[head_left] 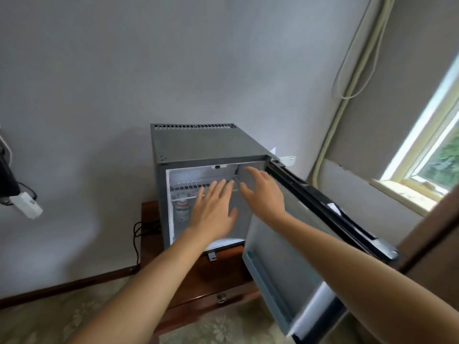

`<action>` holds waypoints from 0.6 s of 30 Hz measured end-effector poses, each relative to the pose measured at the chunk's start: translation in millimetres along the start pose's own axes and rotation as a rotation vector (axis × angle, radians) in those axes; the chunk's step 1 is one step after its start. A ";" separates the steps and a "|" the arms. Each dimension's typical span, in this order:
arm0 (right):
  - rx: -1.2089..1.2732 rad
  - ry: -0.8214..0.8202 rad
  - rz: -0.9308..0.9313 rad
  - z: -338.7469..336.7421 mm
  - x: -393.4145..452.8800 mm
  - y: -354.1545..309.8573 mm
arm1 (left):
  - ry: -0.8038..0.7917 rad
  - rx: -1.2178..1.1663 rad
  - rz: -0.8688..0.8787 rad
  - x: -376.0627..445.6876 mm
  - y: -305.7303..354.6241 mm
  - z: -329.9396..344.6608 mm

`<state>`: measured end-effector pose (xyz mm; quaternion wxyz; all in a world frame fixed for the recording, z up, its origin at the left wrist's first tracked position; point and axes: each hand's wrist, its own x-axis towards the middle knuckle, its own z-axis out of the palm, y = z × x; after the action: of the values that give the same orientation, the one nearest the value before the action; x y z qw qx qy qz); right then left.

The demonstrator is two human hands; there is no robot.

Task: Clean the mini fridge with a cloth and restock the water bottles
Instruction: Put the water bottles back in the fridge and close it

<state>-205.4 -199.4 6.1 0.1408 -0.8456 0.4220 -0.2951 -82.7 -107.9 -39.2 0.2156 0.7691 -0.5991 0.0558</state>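
While its door (293,247) hangs open, grey mini fridge (198,142) holds one bottle (182,209).

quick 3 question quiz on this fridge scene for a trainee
1. True or false: the mini fridge door is closed.
2. What stands under the wire shelf inside? A) water bottle B) cloth C) plate
3. Fill in: neither the left hand nor the right hand holds a ____.

Key: 1 false, the door stands open to the right. 2 A, the water bottle. 3 cloth; both hands are open.
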 end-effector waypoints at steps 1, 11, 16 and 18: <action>-0.034 0.030 -0.033 -18.1 0.6 -2.6 | 0.036 0.001 0.012 2.8 9.5 -12.2; -0.325 0.174 -0.093 -175.3 7.7 81.6 | 0.211 0.036 0.187 51.9 161.1 -63.3; -0.316 0.209 -0.053 -216.0 10.0 175.2 | 0.171 0.053 0.251 92.5 258.5 -23.1; -0.305 0.225 -0.039 -233.5 12.6 229.8 | 0.126 0.038 0.257 114.0 306.9 3.0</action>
<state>-488.7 -345.7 82.6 -0.0432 -0.8268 0.4584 -0.3231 -342.0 -269.5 78.6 0.2292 0.6850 -0.6767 0.1425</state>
